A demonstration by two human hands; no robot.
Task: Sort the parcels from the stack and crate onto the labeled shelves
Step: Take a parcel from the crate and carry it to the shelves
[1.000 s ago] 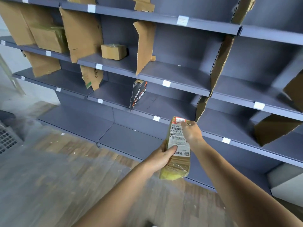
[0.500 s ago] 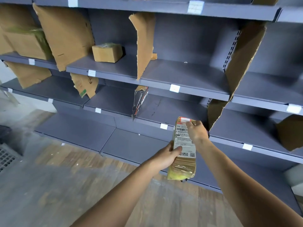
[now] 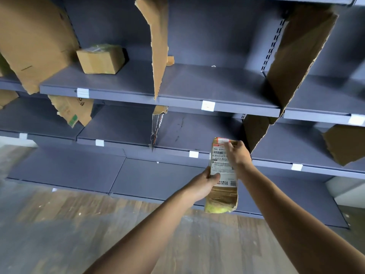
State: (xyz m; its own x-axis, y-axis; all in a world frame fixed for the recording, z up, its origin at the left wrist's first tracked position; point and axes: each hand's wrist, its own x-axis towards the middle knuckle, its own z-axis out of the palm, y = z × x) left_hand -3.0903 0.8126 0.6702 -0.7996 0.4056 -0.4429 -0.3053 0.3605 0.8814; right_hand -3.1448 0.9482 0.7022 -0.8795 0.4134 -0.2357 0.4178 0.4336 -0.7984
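Observation:
I hold a narrow yellow-brown parcel [image 3: 222,192] upright in front of the grey shelving, its white shipping label facing me. My left hand [image 3: 203,184] grips its left side at mid-height, thumb on the label. My right hand [image 3: 238,155] grips its upper right part. The parcel is level with the front edge of the second shelf from the floor [image 3: 177,153], close to a white shelf label [image 3: 193,154]. A small brown box [image 3: 100,59] sits on the shelf above [image 3: 138,95], to the left.
Torn cardboard dividers [image 3: 158,46] split the shelves into bays; a tall one [image 3: 296,56] stands to the right of my hands. White labels [image 3: 207,105] mark the shelf edges. Wooden floor [image 3: 79,224] lies below the lowest shelf [image 3: 158,178].
I have come closer to the shelves, which now fill more of the view. Both hands keep the same hold on the parcel, which stays near the second shelf's edge.

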